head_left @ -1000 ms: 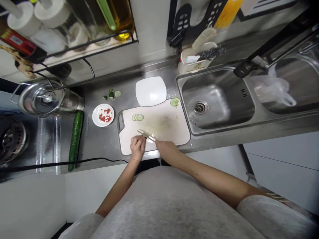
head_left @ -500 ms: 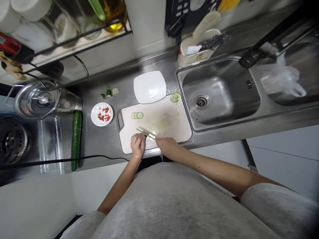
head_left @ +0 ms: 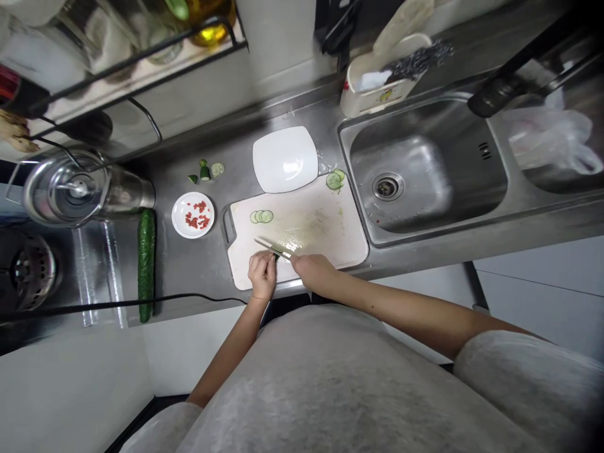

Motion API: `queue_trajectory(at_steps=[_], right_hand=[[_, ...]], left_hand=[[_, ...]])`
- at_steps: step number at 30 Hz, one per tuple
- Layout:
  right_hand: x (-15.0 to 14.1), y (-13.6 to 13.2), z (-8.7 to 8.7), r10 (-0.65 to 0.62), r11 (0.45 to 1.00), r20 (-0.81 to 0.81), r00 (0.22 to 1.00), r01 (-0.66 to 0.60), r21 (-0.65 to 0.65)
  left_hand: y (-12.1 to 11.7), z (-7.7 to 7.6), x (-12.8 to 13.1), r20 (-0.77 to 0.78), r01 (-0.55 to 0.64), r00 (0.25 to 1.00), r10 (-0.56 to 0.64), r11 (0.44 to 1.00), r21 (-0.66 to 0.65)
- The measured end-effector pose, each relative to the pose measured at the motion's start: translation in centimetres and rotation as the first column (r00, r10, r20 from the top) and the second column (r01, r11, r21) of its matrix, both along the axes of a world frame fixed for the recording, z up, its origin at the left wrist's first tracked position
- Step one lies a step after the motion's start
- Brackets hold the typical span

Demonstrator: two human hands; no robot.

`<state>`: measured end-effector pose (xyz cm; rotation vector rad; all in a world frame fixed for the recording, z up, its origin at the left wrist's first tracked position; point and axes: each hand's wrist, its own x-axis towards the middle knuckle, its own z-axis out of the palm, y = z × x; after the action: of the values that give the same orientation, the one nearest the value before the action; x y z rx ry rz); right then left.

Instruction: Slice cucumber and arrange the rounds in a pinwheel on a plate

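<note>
My right hand (head_left: 315,272) is closed round the handle of a kitchen knife (head_left: 267,244), whose blade points left above the front of the white cutting board (head_left: 321,220). My left hand (head_left: 262,272) is closed at the board's front edge, its fingertips on a small dark green piece of cucumber (head_left: 277,256) beside the blade. Most of that piece is hidden by the fingers and the knife. Behind the hands, a short row of cucumber slices (head_left: 262,216) lies overlapping on the board. More cucumber slices (head_left: 335,180) are piled at its far right corner.
A white square plate (head_left: 285,160) stands behind the board. To the left are a small plate (head_left: 193,233) of chopped red bits, cucumber ends (head_left: 204,171) and a whole cucumber (head_left: 146,264). The steel sink (head_left: 419,182) is at the right. A black cable (head_left: 189,295) crosses the front left.
The view has shifted slightly. The knife's blade has moved a little to the left past the left fingertips; both hands keep their grip.
</note>
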<state>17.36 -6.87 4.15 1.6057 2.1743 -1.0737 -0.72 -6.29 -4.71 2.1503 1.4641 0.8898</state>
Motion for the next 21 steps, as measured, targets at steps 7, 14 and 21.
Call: queue_trajectory(at_steps=[7, 14, 21], right_hand=[[-0.3, 0.8, 0.4, 0.014, 1.000, -0.022, 1.000, -0.014, 0.003], [-0.6, 1.1, -0.2, 0.013, 0.999, -0.025, 1.000, -0.013, 0.032], [-0.4, 1.3, -0.8, 0.022, 0.999, -0.048, 0.999, -0.020, 0.045]], left_hand=[[0.1, 0.0, 0.0, -0.019, -0.023, 1.000, 0.023, 1.000, -0.003], [0.1, 0.1, 0.1, 0.021, -0.028, 0.999, 0.028, 0.999, 0.017], [0.0, 0.0, 0.1, 0.026, -0.030, 0.999, 0.030, 1.000, -0.005]])
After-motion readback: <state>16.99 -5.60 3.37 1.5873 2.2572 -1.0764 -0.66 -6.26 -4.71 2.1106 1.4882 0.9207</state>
